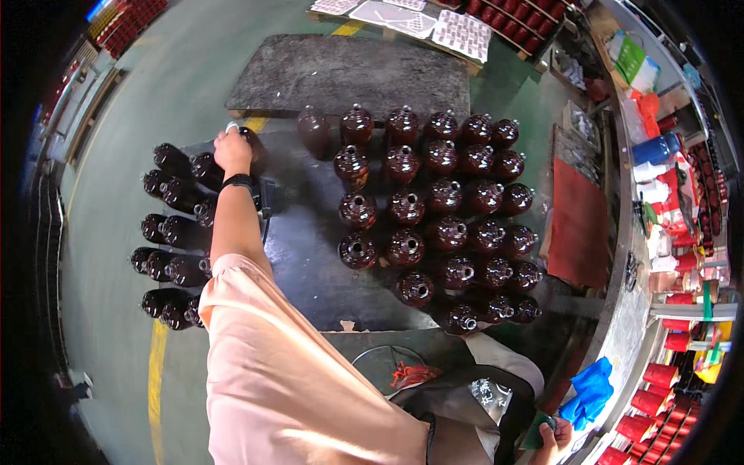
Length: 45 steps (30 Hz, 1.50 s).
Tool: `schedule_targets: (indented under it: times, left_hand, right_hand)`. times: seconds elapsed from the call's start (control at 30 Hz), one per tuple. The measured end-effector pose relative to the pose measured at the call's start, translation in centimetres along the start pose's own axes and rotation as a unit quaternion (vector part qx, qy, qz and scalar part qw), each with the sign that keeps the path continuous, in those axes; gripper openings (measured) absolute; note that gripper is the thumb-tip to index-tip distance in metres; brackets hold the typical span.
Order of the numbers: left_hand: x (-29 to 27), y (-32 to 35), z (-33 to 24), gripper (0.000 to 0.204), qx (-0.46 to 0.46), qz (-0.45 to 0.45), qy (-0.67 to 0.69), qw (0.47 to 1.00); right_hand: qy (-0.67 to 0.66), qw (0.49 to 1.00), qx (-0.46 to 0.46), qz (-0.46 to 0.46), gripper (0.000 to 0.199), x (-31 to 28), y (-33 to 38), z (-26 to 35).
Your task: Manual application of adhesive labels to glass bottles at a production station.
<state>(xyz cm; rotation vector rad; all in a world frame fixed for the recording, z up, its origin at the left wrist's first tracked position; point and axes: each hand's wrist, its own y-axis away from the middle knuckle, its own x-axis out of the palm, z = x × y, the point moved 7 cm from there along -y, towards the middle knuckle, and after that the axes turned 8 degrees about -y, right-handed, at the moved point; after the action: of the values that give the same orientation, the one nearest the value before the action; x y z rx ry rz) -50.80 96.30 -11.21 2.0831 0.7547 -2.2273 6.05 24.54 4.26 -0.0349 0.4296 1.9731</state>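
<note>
My left hand point(233, 152) reaches out to the far left with curled fingers, closed at the neck of a dark brown glass bottle point(253, 149) that looks blurred. Part of that grip is hidden. Beside and below my forearm stand several more brown jug-like bottles point(180, 194). To the right, rows of similar round bottles point(405, 208) stand on a dark board point(306, 232). My right hand point(556, 440), low at the lower right, is closed on a dark green flat piece point(535, 431), whose kind I cannot make out.
Beyond the bottles lies a dark slab point(349, 77), with a pallet of white printed sheets point(461, 35) behind it. A red board point(577, 225) and a cluttered bench point(632, 310) with a blue cloth point(590, 389) line the right. Red cone-shaped items point(647, 401) crowd the far right.
</note>
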Motion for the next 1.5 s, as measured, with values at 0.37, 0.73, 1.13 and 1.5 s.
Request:
schedule_targets:
  times: [0.37,0.73,1.13,1.5]
  left_hand:
    - [-1.8,0.7,-1.3,0.023,0.027,-0.079,0.073,0.994]
    - [-30.0,7.3,-1.4,0.033,0.166,-0.263,0.350,0.884]
    - [-52.1,36.6,-17.0,0.023,0.534,0.112,0.625,0.559]
    - [-62.8,66.1,-27.2,0.031,0.716,0.297,0.594,0.215]
  right_hand:
    - [0.006,1.000,-0.007,0.012,0.020,-0.1,-0.2,-0.5]
    - [-0.112,0.993,-0.046,0.001,0.015,0.2,-0.2,0.8]
    - [0.168,0.901,-0.387,0.105,0.036,4.2,9.3,15.8]
    - [0.319,0.838,-0.443,0.018,0.038,-9.8,13.8,20.3]
